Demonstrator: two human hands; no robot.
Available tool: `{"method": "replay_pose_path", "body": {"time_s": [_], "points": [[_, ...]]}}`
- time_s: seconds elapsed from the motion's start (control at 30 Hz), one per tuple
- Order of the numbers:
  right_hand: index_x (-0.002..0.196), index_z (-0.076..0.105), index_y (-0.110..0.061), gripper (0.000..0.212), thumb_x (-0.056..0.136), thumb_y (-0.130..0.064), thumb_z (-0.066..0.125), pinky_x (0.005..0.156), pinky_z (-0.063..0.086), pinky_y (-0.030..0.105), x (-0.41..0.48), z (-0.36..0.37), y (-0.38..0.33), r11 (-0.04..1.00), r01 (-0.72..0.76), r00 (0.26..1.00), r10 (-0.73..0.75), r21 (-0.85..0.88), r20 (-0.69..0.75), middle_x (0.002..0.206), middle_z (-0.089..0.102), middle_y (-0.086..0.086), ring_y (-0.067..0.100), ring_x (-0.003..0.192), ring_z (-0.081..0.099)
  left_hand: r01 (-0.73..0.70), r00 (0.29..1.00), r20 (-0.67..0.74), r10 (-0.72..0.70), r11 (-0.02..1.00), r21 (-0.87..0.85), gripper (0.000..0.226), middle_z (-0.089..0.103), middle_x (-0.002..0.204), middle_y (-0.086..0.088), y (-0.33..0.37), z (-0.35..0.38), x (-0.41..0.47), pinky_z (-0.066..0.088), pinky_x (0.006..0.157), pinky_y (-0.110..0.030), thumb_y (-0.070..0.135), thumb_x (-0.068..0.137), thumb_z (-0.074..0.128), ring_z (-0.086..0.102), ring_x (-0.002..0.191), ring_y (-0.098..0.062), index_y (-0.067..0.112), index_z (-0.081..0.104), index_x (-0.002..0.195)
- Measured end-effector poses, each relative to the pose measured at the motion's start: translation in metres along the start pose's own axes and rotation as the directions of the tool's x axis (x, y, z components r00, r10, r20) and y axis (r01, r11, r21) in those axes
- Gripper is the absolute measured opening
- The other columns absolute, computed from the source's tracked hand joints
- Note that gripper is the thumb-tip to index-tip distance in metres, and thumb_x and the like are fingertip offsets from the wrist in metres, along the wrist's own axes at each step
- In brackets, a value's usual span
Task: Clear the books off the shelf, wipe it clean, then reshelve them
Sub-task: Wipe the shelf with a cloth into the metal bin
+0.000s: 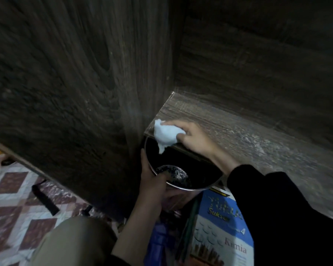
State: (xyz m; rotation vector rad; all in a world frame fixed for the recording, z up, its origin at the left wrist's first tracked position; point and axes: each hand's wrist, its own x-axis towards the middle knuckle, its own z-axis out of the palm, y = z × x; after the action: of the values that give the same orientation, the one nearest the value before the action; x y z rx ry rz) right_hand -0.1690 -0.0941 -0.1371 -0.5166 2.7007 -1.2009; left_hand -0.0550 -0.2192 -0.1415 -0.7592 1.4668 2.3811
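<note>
Dim, grainy wide-angle view, edges bowed, perhaps slight motion blur.

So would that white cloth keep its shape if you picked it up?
Probably floppy: the white cloth bunches in the right hand and a corner droops off the shelf edge above the metal bowl. Likely light, being thin and crumpled.

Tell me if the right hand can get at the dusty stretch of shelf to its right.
Probably yes: the right hand, gripping the cloth, is at the shelf front corner, and no object stands on the board between.
</note>
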Motion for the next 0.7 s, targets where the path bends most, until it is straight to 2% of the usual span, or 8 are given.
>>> {"method": "replay_pose_path", "body": {"time_s": [0.17, 0.27, 0.33, 0.4, 0.47, 0.53, 0.6, 0.7], "points": [[0.110, 0.066, -0.037, 0.056, 0.067, -0.010, 0.044, 0.090, 0.041, 0.023, -0.045, -0.005, -0.011, 0.998, 0.007, 0.998, -0.011, 0.069, 0.057, 0.108, 0.063, -0.005, 0.017, 0.103, 0.057, -0.025, 1.000, 0.000, 0.025, 1.000, -0.003, 0.092, 0.045, 0.138, 0.002, 0.000, -0.002, -0.001, 0.059, 0.056, -0.043, -0.012, 0.087, 0.052, 0.059, 0.111, -0.038, 0.047, 0.014, 0.147], [0.105, 0.069, -0.030, 0.054, 0.077, 0.009, 0.043, 0.053, 0.045, 0.018, -0.054, -0.030, -0.009, 0.916, -0.071, 0.982, 0.134, 0.396, -0.134, 0.092, 0.069, -0.008, 0.011, 0.057, 0.060, -0.012, 1.000, -0.012, 0.012, 1.000, 0.000, 0.091, 0.041, 0.143, 0.001, 0.002, 0.000, -0.001, 0.057, 0.047, -0.039, -0.016, 0.087, 0.041, 0.056, 0.113, -0.041, 0.048, 0.014, 0.147], [0.107, 0.069, -0.017, 0.053, 0.078, 0.016, 0.039, 0.052, 0.045, 0.014, -0.050, -0.053, 0.006, 0.824, -0.087, 0.857, 0.349, 0.559, -0.380, 0.088, 0.069, -0.006, 0.002, 0.058, 0.062, -0.001, 1.000, -0.007, 0.001, 1.000, 0.003, 0.091, 0.038, 0.145, 0.001, 0.003, 0.001, -0.002, 0.055, 0.042, -0.035, -0.017, 0.088, 0.037, 0.054, 0.114, -0.043, 0.048, 0.013, 0.147], [0.110, 0.069, -0.015, 0.042, 0.080, 0.003, 0.047, 0.073, 0.050, 0.020, -0.043, -0.072, 0.029, 0.825, -0.110, 0.688, 0.466, 0.555, -0.557, 0.100, 0.071, 0.001, 0.011, 0.089, 0.068, 0.000, 1.000, 0.005, 0.000, 1.000, 0.012, 0.091, 0.037, 0.146, 0.001, 0.003, 0.001, -0.003, 0.054, 0.042, -0.034, -0.017, 0.088, 0.037, 0.054, 0.116, -0.042, 0.049, 0.012, 0.146], [0.126, 0.061, -0.022, 0.050, 0.078, -0.019, 0.050, 0.089, 0.048, 0.035, -0.039, -0.076, 0.047, 0.875, -0.328, 0.648, 0.482, 0.355, -0.589, 0.121, 0.065, 0.009, 0.029, 0.108, 0.061, 0.003, 1.000, 0.007, -0.004, 1.000, 0.013, 0.092, 0.036, 0.147, 0.000, 0.002, 0.000, -0.001, 0.055, 0.043, -0.036, -0.017, 0.088, 0.037, 0.053, 0.116, -0.043, 0.049, 0.011, 0.146], [0.144, 0.041, -0.028, 0.057, 0.087, -0.026, 0.047, 0.109, 0.031, 0.046, -0.034, -0.062, 0.054, 0.863, -0.504, 0.741, 0.412, -0.035, -0.530, 0.148, 0.042, 0.008, 0.033, 0.130, 0.040, 0.005, 1.000, 0.011, -0.005, 1.000, 0.010, 0.092, 0.036, 0.147, 0.000, 0.001, 0.001, 0.000, 0.055, 0.043, -0.036, -0.017, 0.087, 0.036, 0.052, 0.117, -0.044, 0.048, 0.011, 0.147], [0.149, 0.028, -0.033, 0.055, 0.095, -0.030, 0.038, 0.111, 0.020, 0.047, -0.028, -0.039, 0.042, 0.836, -0.442, 0.850, 0.275, -0.325, -0.449, 0.158, 0.022, 0.005, 0.032, 0.139, 0.024, -0.001, 1.000, 0.014, 0.001, 1.000, 0.003, 0.092, 0.037, 0.146, 0.001, 0.000, 0.002, 0.000, 0.054, 0.041, -0.036, -0.018, 0.087, 0.036, 0.051, 0.118, -0.045, 0.046, 0.011, 0.148], [0.148, 0.029, -0.037, 0.055, 0.094, -0.034, 0.031, 0.106, 0.025, 0.045, -0.031, -0.004, 0.017, 0.835, -0.265, 0.942, 0.118, -0.481, -0.314, 0.157, 0.023, 0.007, 0.030, 0.136, 0.027, -0.026, 1.000, 0.004, 0.026, 1.000, 0.009, 0.091, 0.041, 0.141, 0.001, -0.003, 0.002, 0.002, 0.058, 0.052, -0.042, -0.018, 0.087, 0.037, 0.052, 0.117, -0.042, 0.043, 0.012, 0.149]]}}
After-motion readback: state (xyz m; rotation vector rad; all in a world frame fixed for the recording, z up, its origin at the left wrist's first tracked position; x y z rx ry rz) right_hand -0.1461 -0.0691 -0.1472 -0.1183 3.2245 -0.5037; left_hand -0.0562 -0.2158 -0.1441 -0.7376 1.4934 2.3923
